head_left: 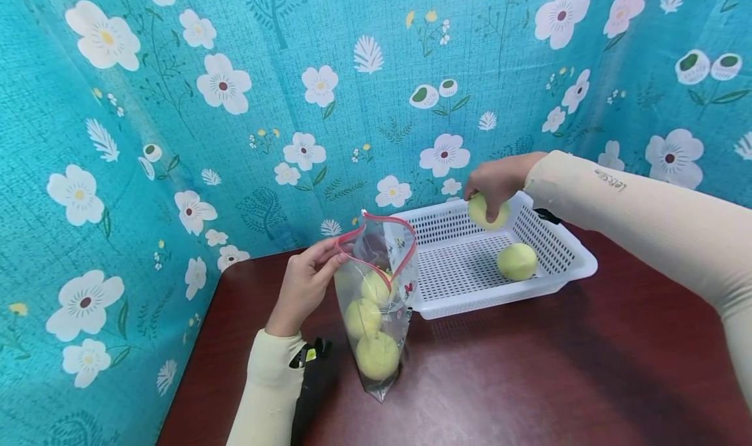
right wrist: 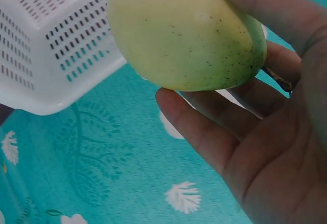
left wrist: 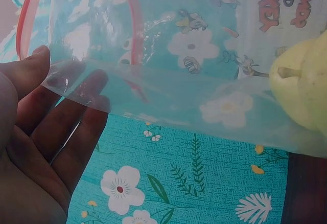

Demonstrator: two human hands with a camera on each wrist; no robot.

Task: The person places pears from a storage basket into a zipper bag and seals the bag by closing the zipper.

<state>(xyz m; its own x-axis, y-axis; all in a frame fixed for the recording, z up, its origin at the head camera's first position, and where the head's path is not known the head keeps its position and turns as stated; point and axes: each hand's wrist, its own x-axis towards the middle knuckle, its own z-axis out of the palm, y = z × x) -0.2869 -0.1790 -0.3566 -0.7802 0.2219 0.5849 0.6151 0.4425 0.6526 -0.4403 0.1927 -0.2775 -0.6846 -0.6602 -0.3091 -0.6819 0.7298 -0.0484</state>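
Observation:
My left hand [head_left: 307, 281] pinches the rim of a clear zip bag [head_left: 376, 250] between thumb and fingers. The bag's red-edged mouth is spread wide, and several yellow-green pears [head_left: 378, 356] are stacked inside it. In the left wrist view one bagged pear [left wrist: 299, 83] shows its stem through the plastic. Over the back of a white basket [head_left: 470, 302], my right hand [head_left: 499, 179] grips a pear [head_left: 486, 212]. Speckles and a dark stem mark this pear [right wrist: 189, 35] in the right wrist view. Another pear [head_left: 517, 262] lies in the basket's right side.
The perforated basket stands on a dark red-brown table [head_left: 499, 374], just right of the bag. Behind and to the left hangs a turquoise flowered cloth [head_left: 341, 41]. A dark strap with a small device [head_left: 310, 353] sits at my left wrist.

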